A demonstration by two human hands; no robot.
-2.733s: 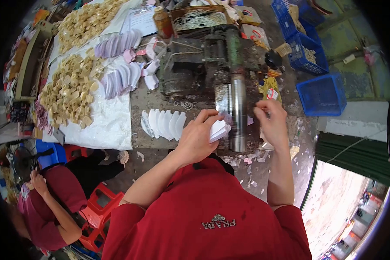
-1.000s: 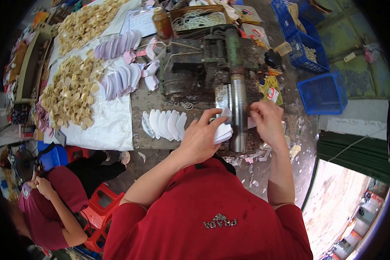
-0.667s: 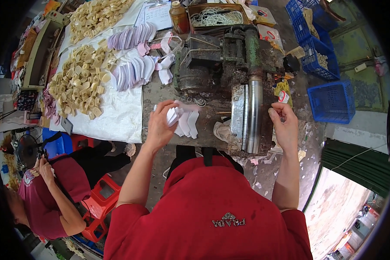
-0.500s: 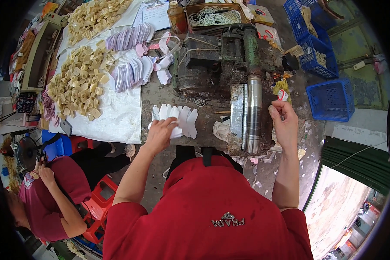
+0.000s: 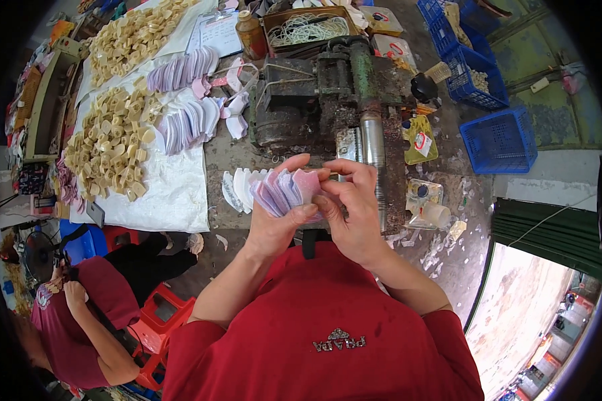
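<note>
In front of my chest I hold a fanned stack of thin curved fabric-like pieces (image 5: 284,190), lavender and white with a pink one at its right end. My left hand (image 5: 274,227) is closed on the stack's left and lower side, thumb along the front. At the right end, my right hand (image 5: 354,210) pinches the stack near the pink piece. Just beyond my left hand, white curved pieces (image 5: 236,189) lie in a row on the table. Behind my right hand stands a dark, greasy machine (image 5: 291,113) with a shiny metal roller (image 5: 373,142), partly hidden by that hand.
Piles of beige chunky pieces (image 5: 107,140) and stacks of curved lavender pieces (image 5: 187,125) lie on a white sheet (image 5: 180,207) to the left. Blue crates (image 5: 498,144) stand at the right. A seated person (image 5: 100,294) is at the lower left, beside red stools (image 5: 164,314).
My left hand has lifted from the white pieces on the table. My right hand has come across from beyond the roller, and both now hold the fanned stack. The view has shifted slightly.
</note>
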